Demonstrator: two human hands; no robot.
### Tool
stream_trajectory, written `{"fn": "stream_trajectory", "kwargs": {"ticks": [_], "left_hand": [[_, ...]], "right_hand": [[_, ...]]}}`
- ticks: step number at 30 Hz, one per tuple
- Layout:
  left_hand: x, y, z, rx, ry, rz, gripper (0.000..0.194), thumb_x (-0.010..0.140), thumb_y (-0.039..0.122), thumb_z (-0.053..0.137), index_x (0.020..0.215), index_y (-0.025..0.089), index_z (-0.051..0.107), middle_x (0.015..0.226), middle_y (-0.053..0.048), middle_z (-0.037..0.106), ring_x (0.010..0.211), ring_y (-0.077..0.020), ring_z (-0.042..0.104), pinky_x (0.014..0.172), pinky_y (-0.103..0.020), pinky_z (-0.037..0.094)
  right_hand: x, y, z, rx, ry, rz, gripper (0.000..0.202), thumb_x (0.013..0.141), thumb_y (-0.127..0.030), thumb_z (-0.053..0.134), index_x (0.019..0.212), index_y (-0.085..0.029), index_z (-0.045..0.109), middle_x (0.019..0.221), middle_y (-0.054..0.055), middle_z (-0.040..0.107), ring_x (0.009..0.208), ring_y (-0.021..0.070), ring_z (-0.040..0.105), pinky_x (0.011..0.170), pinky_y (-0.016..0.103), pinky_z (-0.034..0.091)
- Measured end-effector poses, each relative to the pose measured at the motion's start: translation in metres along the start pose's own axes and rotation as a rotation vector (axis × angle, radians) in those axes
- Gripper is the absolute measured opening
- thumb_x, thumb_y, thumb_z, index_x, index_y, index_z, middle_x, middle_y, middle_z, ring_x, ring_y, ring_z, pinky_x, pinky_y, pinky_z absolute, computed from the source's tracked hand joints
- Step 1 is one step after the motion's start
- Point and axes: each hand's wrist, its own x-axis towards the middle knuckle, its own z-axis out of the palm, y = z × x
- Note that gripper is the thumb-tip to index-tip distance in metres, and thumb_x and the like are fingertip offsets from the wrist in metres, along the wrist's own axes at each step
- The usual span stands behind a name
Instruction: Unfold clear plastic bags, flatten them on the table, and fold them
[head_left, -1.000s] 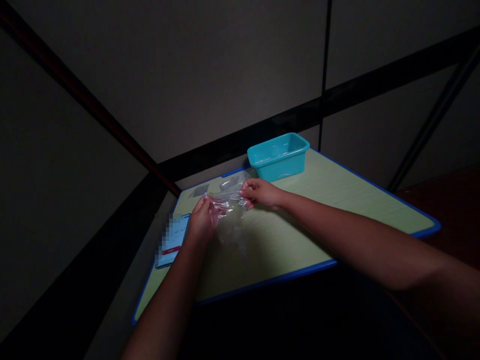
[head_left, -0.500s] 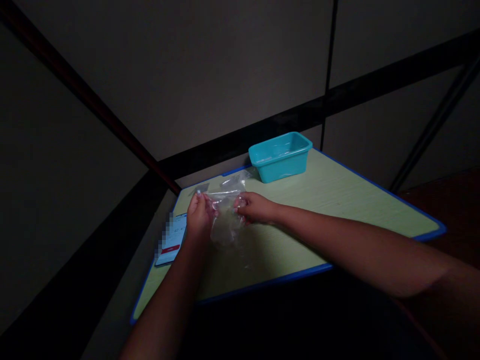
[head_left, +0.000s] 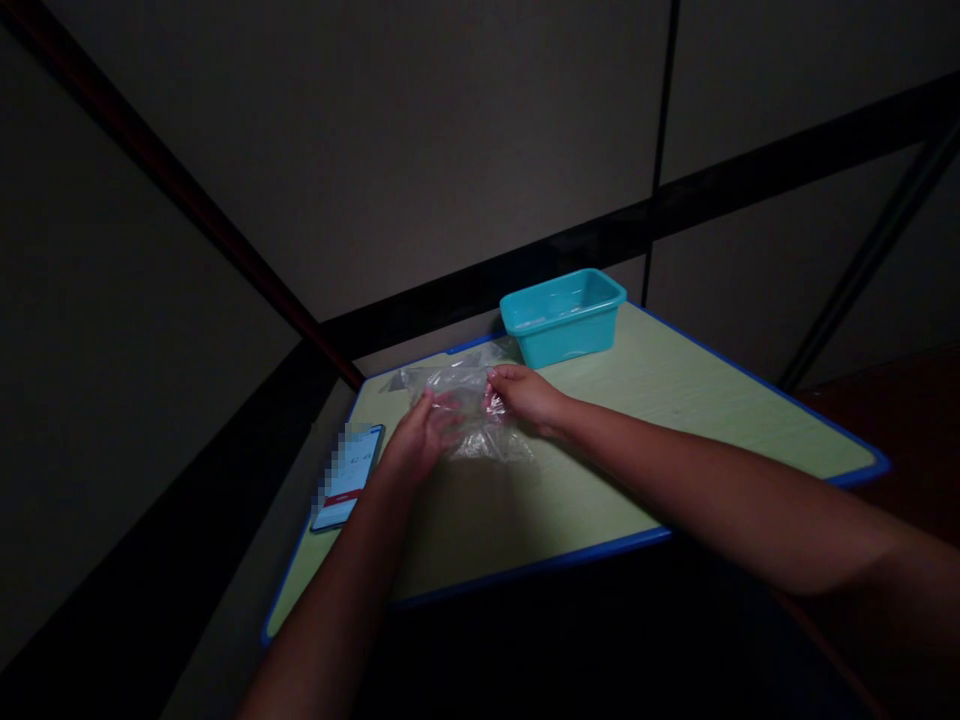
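Observation:
A clear plastic bag is stretched between my two hands above the table. My left hand grips its left side with the thumb on top, and the other fingers show through the plastic. On the right side, my right hand pinches the bag between thumb and fingers. More clear plastic lies behind the hands, close to the turquoise bin; whether it is a separate piece I cannot tell.
The turquoise bin stands at the table's back edge, with something clear inside. A lit phone lies at the left edge. The pale green table has a blue rim, with a wall behind.
The bag has been turned and spread between my hands, its lower part now further right. My left hand has shifted slightly right and its fingers are more spread; my right hand has moved slightly up.

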Motion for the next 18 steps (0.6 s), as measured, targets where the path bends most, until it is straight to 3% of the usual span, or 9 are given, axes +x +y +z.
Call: {"fn": "stream_trajectory", "kwargs": {"ticks": [3,7,14,18], "left_hand": [[-0.004,-0.008,0.005,-0.016,-0.155,0.010,0.013,0.074,0.019,0.068,0.082,0.014,0.060,0.081,-0.006,0.068,0.074,-0.0183,0.066,0.070,-0.031,0.052],[-0.006,-0.008,0.008,-0.057,-0.299,0.073,0.018,0.069,0.015,0.069,0.084,0.012,0.061,0.083,-0.008,0.068,0.077,-0.0194,0.066,0.076,-0.032,0.051],[-0.014,0.006,0.002,-0.088,-0.073,0.147,0.021,0.063,0.012,0.070,0.076,0.016,0.055,0.061,0.003,0.059,0.054,-0.0123,0.060,0.054,-0.024,0.050],[-0.015,0.008,0.001,-0.152,-0.118,0.134,0.019,0.066,0.014,0.069,0.076,0.018,0.054,0.052,0.007,0.051,0.041,-0.0078,0.050,0.045,-0.019,0.043]], "right_hand": [[0.000,0.002,0.000,0.010,-0.031,0.012,0.031,0.093,-0.022,0.042,0.063,-0.017,0.049,0.048,-0.003,0.053,0.041,0.0090,0.048,0.041,0.019,0.040],[0.000,0.005,0.000,0.013,-0.063,-0.031,0.033,0.092,-0.024,0.047,0.060,-0.017,0.047,0.045,-0.004,0.049,0.038,0.0074,0.043,0.041,0.018,0.037],[0.002,0.003,-0.002,0.004,0.003,-0.087,0.036,0.092,-0.026,0.047,0.058,-0.018,0.042,0.041,-0.007,0.039,0.032,0.0054,0.030,0.033,0.017,0.023],[0.006,0.002,-0.007,-0.005,0.047,-0.099,0.034,0.093,-0.027,0.046,0.060,-0.019,0.043,0.041,-0.007,0.040,0.031,0.0055,0.028,0.031,0.018,0.020]]}}
